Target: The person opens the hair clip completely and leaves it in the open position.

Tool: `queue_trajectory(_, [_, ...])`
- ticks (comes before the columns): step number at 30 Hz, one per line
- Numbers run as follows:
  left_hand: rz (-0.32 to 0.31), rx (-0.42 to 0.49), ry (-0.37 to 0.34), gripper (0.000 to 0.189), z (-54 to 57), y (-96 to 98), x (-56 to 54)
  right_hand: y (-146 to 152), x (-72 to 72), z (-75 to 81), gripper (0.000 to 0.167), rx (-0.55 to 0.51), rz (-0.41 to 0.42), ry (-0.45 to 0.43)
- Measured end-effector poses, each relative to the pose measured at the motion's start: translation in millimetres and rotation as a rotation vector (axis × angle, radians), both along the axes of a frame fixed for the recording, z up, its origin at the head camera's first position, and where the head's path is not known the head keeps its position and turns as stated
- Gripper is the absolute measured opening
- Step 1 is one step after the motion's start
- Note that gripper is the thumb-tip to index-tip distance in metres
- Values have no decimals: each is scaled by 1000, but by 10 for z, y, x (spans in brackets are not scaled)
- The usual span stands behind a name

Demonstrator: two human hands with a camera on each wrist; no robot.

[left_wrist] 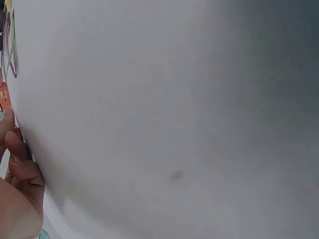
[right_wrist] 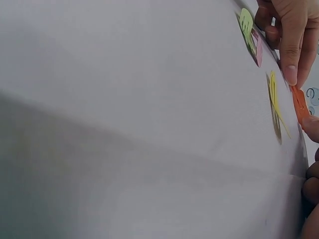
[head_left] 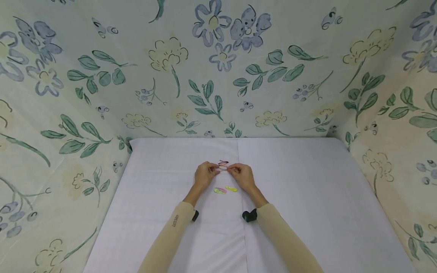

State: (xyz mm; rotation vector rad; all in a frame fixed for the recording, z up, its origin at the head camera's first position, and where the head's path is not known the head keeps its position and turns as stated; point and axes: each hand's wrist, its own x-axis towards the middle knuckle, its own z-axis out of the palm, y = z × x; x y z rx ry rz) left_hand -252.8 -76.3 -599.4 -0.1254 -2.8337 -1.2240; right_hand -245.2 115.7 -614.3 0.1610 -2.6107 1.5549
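Note:
An orange snap hair clip (head_left: pixel 223 167) is stretched between both hands near the middle of the table. My left hand (head_left: pixel 206 175) pinches one end of it with thumb and fingertips. At the other end, my right hand (head_left: pixel 243 176) grips it the same way. The right wrist view shows the orange clip (right_wrist: pixel 300 103) side-on between the two thumbs. Just beyond it lies a dark red hair clip (head_left: pixel 223 162). Closer to me rest a light green clip (right_wrist: pixel 246 24) and a pink clip (right_wrist: pixel 258 50), overlapping, with a yellow clip (right_wrist: pixel 273 94) beside them.
A white cloth (head_left: pixel 300 189) covers the table, with a seam running front to back near the centre. Flower-patterned fabric (head_left: pixel 211 98) hangs at the back and both sides. Dark wrist cameras (head_left: pixel 250 215) sit by the beige sleeve cuffs.

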Motion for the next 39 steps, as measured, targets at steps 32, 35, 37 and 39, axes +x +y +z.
queue_trajectory(32, [7, 11, 25, 22, 0, -5, 1, -35, 5, -25, 7, 21, -47, -14])
queue_trajectory(35, [9, 12, 20, 22, 9, -3, 2, -32, 8, -28, 8, 17, -45, -7])
queue_trajectory(37, [9, 14, 16, 22, 11, -3, 6, -27, 12, -34, 10, 19, -44, -3])
queue_trajectory(39, [7, 17, 14, 22, 6, -5, 9, -19, 15, -45, 10, 17, -44, 2])
